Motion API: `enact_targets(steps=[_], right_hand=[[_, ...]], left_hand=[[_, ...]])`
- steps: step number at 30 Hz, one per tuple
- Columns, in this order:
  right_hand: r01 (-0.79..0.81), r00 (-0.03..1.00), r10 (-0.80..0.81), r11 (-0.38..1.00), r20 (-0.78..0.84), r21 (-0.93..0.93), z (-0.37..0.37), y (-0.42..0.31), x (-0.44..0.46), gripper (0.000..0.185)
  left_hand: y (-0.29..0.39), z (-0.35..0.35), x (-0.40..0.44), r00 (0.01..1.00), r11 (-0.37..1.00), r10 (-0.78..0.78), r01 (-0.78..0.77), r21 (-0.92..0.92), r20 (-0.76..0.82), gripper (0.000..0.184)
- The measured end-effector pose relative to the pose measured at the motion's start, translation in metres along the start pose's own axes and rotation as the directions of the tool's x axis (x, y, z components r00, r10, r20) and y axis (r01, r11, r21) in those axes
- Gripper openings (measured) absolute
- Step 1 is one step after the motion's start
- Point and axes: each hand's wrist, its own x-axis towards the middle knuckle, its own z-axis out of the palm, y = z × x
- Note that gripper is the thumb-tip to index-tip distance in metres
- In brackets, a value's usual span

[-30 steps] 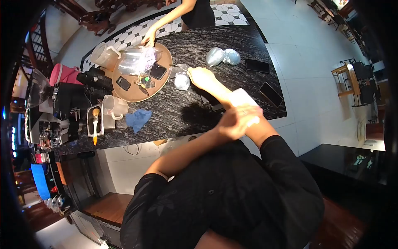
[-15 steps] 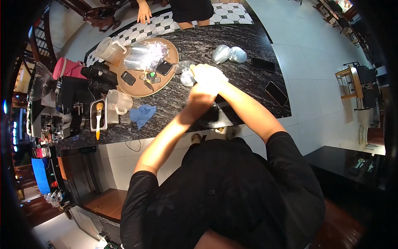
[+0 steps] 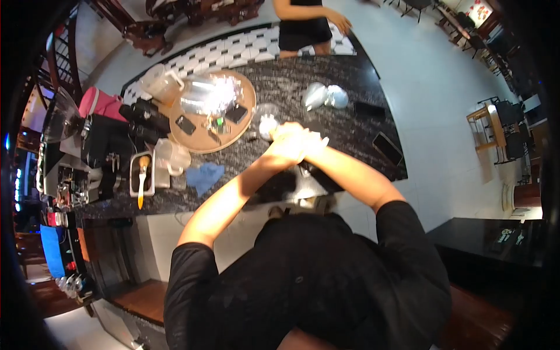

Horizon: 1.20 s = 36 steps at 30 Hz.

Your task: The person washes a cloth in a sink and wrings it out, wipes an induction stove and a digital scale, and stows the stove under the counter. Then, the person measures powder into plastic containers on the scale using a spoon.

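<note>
My left hand (image 3: 282, 150) and my right hand (image 3: 309, 143) are pressed together above the near part of the dark counter. Both look closed, fingers bent inward, but strong glare washes them out. Whatever they hold, if anything, is hidden. Just beyond my fingers is a shiny round metal vessel (image 3: 268, 124), with a clear cup (image 3: 266, 109) behind it. Beneath my wrists, a bright reflective patch (image 3: 307, 185) shows near the counter's front edge; its kind is unclear.
A round brown tray (image 3: 201, 144) carries a clear plastic-wrapped stack (image 3: 201, 102) and small devices. Left are pitchers (image 3: 172, 156), a brush (image 3: 142, 181) in a metal container and a blue cloth (image 3: 204, 177). Silvery rounded objects (image 3: 315, 95) and phones (image 3: 387, 148) lie right. A person (image 3: 304, 35) stands opposite.
My hands are now closer together and lower in view, nearer my body. The camera view has shifted slightly. The person opposite has moved to the right, arm now at the other side.
</note>
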Motion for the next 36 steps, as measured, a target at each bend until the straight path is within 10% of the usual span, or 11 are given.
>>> enact_targets(steps=[1, 2, 14, 17, 22, 24, 26, 29, 31, 33, 36], right_hand=[[-0.005, 1.000, 0.005, 1.000, 0.009, 0.005, 0.000, -0.002, -0.001, 0.025], [-0.014, 1.000, 0.014, 1.000, 0.019, 0.012, 0.001, -0.004, -0.002, 0.025], [-0.059, 0.994, 0.049, 0.994, 0.100, 0.094, 0.004, 0.008, -0.009, 0.025], [-0.233, 0.925, 0.211, 0.972, 0.315, 0.034, -0.031, 0.003, 0.000, 0.028], [-0.144, 0.985, 0.142, 0.989, 0.098, 0.016, -0.026, 0.031, -0.004, 0.030], [0.027, 0.985, 0.043, 0.918, -0.169, 0.395, -0.009, 0.060, -0.004, 0.030], [-0.270, 0.932, 0.361, 0.739, -0.024, 0.618, -0.038, 0.049, -0.002, 0.020], [-0.213, 0.819, 0.512, 0.691, -0.259, 0.690, -0.071, 0.009, 0.007, 0.020], [-0.077, 0.828, 0.392, 0.787, -0.401, 0.612, -0.069, -0.009, 0.015, 0.023], [0.178, 0.729, 0.078, 0.938, -0.680, 0.298, -0.062, -0.016, 0.023, 0.026], [0.171, 0.781, 0.097, 0.917, -0.617, 0.361, -0.079, -0.024, 0.033, 0.026]], left_hand=[[-0.013, -0.004, -0.006, 0.985, 0.996, -0.088, 0.090, -0.008, 0.151, 0.033], [-0.025, -0.006, -0.012, 0.999, 0.938, 0.042, -0.046, -0.344, -0.017, 0.033], [-0.016, -0.022, -0.005, 0.954, 0.949, -0.255, 0.278, -0.149, 0.155, 0.032], [0.017, 0.006, -0.005, 0.983, 0.995, -0.094, 0.088, -0.043, -0.159, 0.026], [0.086, 0.009, 0.002, 0.966, 0.958, -0.237, 0.215, -0.188, -0.105, 0.035], [0.087, 0.010, -0.015, 0.915, 0.885, -0.390, 0.342, -0.317, -0.100, 0.034], [0.074, 0.022, -0.027, 0.746, 0.740, -0.620, 0.453, -0.498, -0.243, 0.032], [0.057, 0.032, -0.023, 0.428, -0.151, -0.888, 0.078, -0.985, 0.170, 0.033], [0.049, 0.043, -0.027, 0.719, 0.590, -0.691, 0.500, -0.634, -0.076, 0.030], [0.071, 0.039, -0.004, 0.618, 0.426, -0.785, 0.489, -0.761, -0.043, 0.025], [0.077, 0.066, -0.007, 0.532, -0.011, -0.829, 0.295, -0.955, 0.173, 0.026]])
